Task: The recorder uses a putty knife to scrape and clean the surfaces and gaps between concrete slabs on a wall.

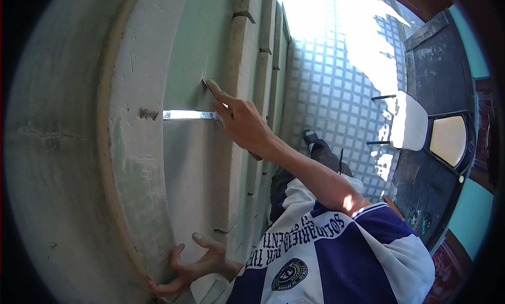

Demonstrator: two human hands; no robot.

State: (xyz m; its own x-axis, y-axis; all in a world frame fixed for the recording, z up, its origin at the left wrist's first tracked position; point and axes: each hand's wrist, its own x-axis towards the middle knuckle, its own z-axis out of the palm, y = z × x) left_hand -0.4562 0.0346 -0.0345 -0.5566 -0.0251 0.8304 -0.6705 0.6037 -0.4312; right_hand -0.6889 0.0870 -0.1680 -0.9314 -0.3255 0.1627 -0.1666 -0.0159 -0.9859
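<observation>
My right hand [248,122] grips a thin scraper [211,89], whose handle end shows below my palm. The scraper's tip touches a pale green painted panel [197,47], where faint light streaks show just above it. My index finger lies along the tool. At the lower left, my left hand [197,264] has its fingers spread against a worn, whitish border band [136,177], with the thumb apart and no tool in it. Between the green panel and a grey panel [187,158] runs a narrow bright strip [189,114].
Stepped pale ledges [238,67] run along the panels' right side. A white-seated chair [410,120] stands on the tiled floor [315,71], near a dark table-like surface [442,75]. My shoe [311,136] is on the tiles. A cracked grey surface [59,134] lies far left.
</observation>
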